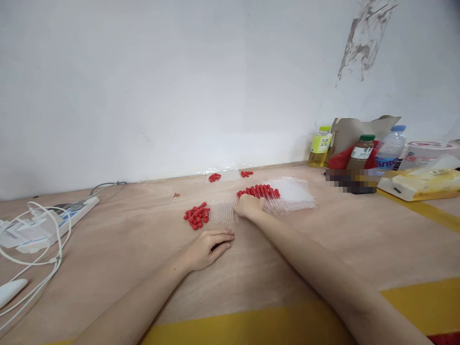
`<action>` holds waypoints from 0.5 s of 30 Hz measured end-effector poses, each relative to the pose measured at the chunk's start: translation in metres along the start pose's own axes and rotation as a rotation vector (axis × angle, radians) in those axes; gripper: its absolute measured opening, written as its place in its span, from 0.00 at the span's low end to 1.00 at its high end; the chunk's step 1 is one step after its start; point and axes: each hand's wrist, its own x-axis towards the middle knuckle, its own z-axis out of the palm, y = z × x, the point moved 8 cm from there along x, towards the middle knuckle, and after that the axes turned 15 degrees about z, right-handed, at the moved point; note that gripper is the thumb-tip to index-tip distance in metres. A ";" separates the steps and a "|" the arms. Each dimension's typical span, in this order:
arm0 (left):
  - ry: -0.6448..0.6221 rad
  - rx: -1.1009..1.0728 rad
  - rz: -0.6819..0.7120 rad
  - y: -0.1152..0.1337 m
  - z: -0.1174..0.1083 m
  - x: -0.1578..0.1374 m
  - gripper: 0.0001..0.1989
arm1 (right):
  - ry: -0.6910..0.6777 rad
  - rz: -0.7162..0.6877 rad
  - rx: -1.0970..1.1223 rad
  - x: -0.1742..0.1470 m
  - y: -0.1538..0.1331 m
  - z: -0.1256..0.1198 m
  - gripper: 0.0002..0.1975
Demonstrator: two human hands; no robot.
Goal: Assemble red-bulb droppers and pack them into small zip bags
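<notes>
Tabletop point(230, 282) carries a loose pile of red pieces point(196, 216) left of centre, with a row of slender clear sticks point(221, 212) just to its right. Farther right, a slanted row of red-topped sticks point(268, 190) lies beside a clear plastic bag point(296, 191). Right hand point(249, 206) reaches in between the two rows, at the right end of the clear sticks; its fingertips are hidden, so whether that grip is closed on anything cannot be told. Left hand point(212, 247) lies nearer, just short of the clear sticks, its grip open, with thumb and fingers apart. Two small groups of red pieces sit at the far side, near the wall point(179, 96). A white power strip point(81, 214) with cables stands at the left; at the far right are a yellow-capped bottle point(319, 147), a green-capped bottle point(361, 154) and a blue-capped bottle point(391, 148).
</notes>
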 end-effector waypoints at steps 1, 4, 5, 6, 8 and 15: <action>0.000 -0.001 0.002 0.000 0.000 0.000 0.13 | -0.001 0.001 0.001 0.000 -0.001 0.000 0.12; 0.006 -0.003 0.019 0.002 0.001 0.001 0.14 | 0.003 -0.017 0.007 -0.003 -0.002 -0.003 0.12; 0.016 0.006 0.028 0.003 0.000 0.001 0.13 | 0.004 -0.030 0.011 -0.005 -0.003 -0.006 0.13; 0.035 0.026 0.035 0.003 -0.002 0.001 0.12 | 0.004 -0.045 0.015 -0.008 -0.002 -0.010 0.13; 0.112 0.104 0.015 0.000 -0.013 -0.001 0.09 | -0.006 -0.087 0.025 -0.014 0.002 -0.017 0.13; 0.454 0.083 -0.613 -0.076 -0.080 -0.028 0.05 | 0.066 -0.362 0.237 -0.035 0.042 -0.037 0.07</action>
